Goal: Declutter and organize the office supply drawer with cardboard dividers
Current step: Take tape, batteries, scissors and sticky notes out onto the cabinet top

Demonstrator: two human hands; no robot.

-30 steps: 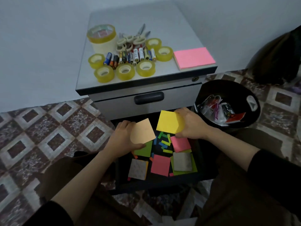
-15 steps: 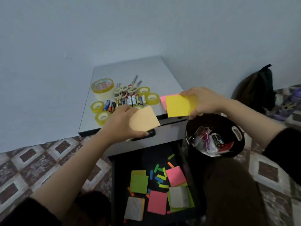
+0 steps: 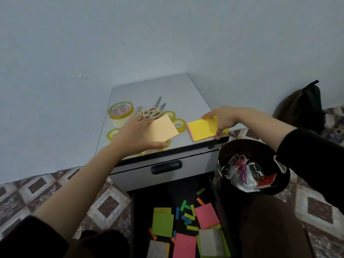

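Settle the square yellow sticky-note pad, pinched by the right hand, flush on the pink paper pad under that grip, then land the pale-orange pad clasped by the left hand clear of the yellow tape rolls below it.

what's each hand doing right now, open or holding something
Left hand: holding the orange sticky pad.
Right hand: pinching the yellow sticky pad.

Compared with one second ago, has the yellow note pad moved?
Yes. The yellow note pad rose from over the open drawer onto the pink pad on the cabinet top; the right hand holds it.
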